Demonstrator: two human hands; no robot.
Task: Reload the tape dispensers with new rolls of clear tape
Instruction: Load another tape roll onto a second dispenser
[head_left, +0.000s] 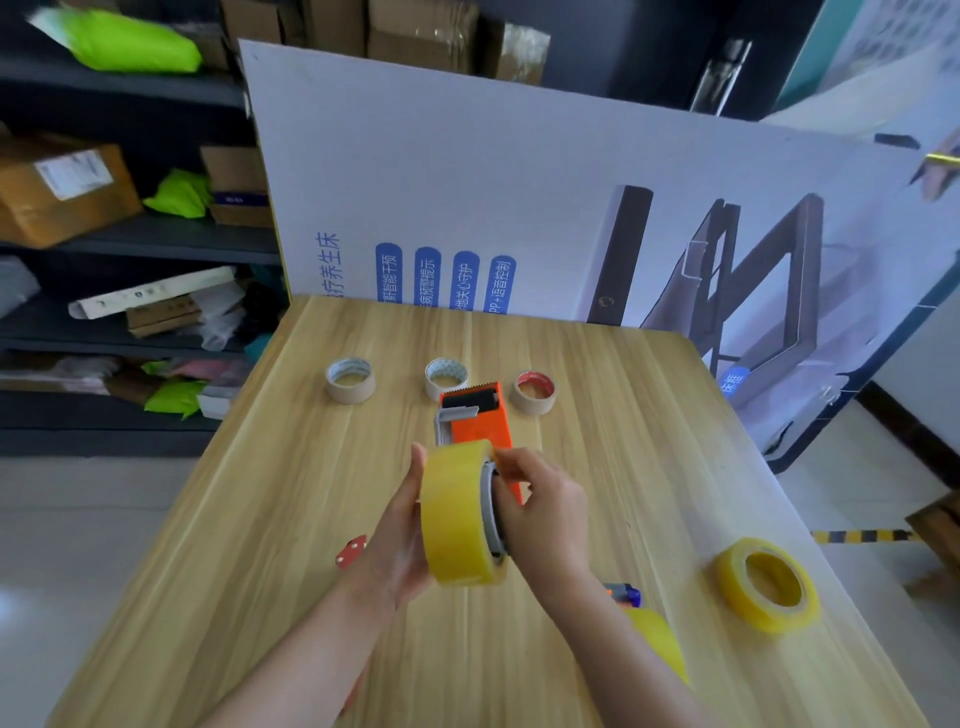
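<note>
You hold an orange tape dispenser up over a wooden table, its toothed cutting end pointing away from you. Your left hand curls round a full roll of yellowish clear tape, thumb over its top edge, on the dispenser's left side. Your right hand grips the dispenser from the right, fingertips pinched at the grey hub. The roll sits over that hub, though you cannot tell whether it is pushed fully home.

Beyond the dispenser's far end, three nearly bare cardboard cores stand in a row on the table. Well to the dispenser's right lies a spare yellow roll. Nearer you than the dispenser, partly hidden under your right forearm, is another yellow roll with a small blue and orange object beside it; what that object is cannot be made out.

By the look of it, this dispenser is mid-reload: seating the roll and threading the tape to the cutter remain, and probably at least one more reload.
</note>
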